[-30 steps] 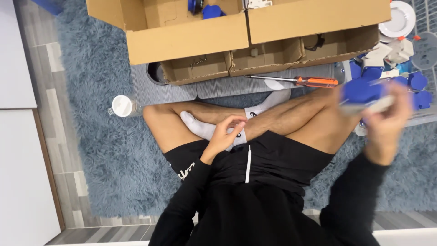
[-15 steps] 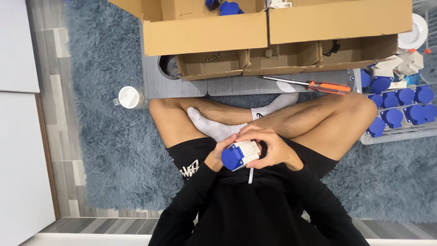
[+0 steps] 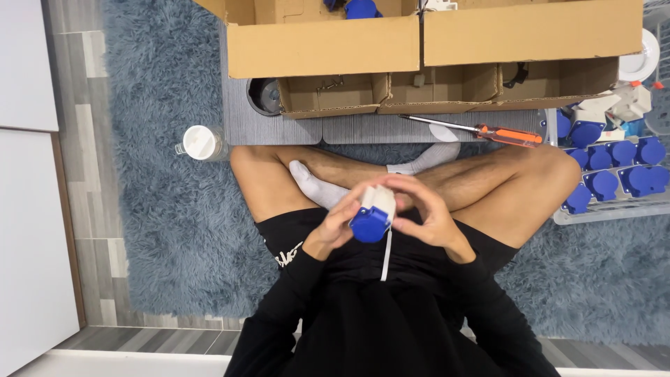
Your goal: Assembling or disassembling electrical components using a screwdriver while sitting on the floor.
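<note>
I sit cross-legged on a blue shaggy rug. Both hands hold a blue and white plastic socket part (image 3: 373, 215) over my lap. My left hand (image 3: 340, 223) grips its left side and my right hand (image 3: 427, 211) wraps round its right side and top. The blue cap faces down toward me. An orange-handled screwdriver (image 3: 481, 131) lies on the grey mat in front of my knees.
Open cardboard boxes (image 3: 433, 43) stand ahead. A white wire tray (image 3: 608, 211) at the right holds several blue socket parts (image 3: 614, 176). A white-lidded jar (image 3: 200, 142) stands on the rug at the left. White cabinet fronts (image 3: 28, 209) line the far left.
One second ago my right hand was out at the tray on the right with a blue part. It has come back to my lap, and both hands now hold the part.
</note>
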